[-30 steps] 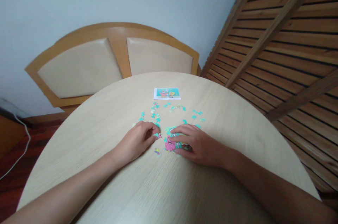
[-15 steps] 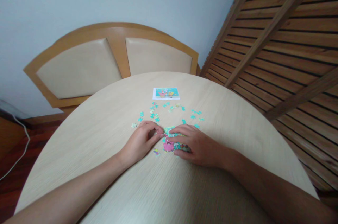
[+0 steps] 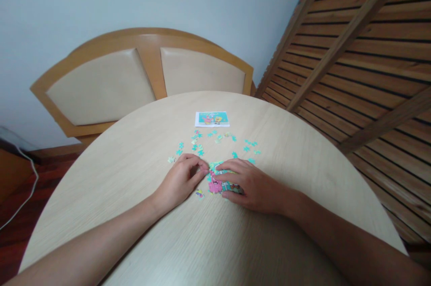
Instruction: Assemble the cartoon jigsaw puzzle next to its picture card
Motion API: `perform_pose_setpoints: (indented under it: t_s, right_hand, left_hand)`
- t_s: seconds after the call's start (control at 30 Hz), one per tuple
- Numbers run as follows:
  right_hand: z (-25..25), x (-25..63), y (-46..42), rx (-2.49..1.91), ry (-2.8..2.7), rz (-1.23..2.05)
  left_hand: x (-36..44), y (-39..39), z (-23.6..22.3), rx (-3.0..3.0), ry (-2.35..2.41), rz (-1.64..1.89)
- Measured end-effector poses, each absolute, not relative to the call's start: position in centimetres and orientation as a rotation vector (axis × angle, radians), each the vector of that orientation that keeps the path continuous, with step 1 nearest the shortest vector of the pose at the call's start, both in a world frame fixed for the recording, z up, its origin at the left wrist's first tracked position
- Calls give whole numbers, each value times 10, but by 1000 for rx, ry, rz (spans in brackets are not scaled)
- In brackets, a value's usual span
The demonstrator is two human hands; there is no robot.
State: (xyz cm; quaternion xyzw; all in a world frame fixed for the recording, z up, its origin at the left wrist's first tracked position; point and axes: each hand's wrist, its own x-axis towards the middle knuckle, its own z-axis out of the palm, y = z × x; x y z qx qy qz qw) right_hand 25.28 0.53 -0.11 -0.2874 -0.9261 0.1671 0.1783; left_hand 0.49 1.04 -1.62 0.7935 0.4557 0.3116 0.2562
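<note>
Thumb and forefinger of the left hand (image 3: 183, 177) sit close together at the left edge of the joined puzzle section (image 3: 215, 186), just above its pink patch; whether a small piece is pinched between them is too fine to tell, though fitting one there looks like the step in hand. The fingers of the right hand (image 3: 258, 185) are spread, lying over the right side of the section, which suits the work: a light, flat hold there should keep the joined pieces from sliding or buckling under a push from the left. To do it well, line the tab up with its gap from above, press straight down rather than sideways, then feel along the seam to check that it lies flush. If it resists, turning it would be wiser than forcing it, since small tabs may bend. Nearer the person, one yellow-and-purple loose piece (image 3: 200, 194) lies apart from the section, best not nudged by the left hand. Farther out, turquoise pieces (image 3: 201, 153) lie scattered in a rough arc beyond both hands, and past them a picture card (image 3: 214, 118) lies face up, handy for checking colours. All rest on the round table (image 3: 202, 241), with a padded chair back (image 3: 101, 88) behind it.
</note>
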Motion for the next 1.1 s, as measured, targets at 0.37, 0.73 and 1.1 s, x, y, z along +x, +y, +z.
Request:
perform_pose_setpoints:
  t_s: [0.37, 0.73, 1.1]
  right_hand:
    - [-1, 253, 5, -818, -2630, 468]
    - [-2, 253, 5, -822, -2631, 460]
    - [-4, 253, 6, -876, -2612, 407]
  left_hand:
    - [4, 11, -18, 2141, 1195, 853]
    - [4, 10, -15, 2321, 1199, 796]
    - [-1, 12, -5, 2494, 1086, 702]
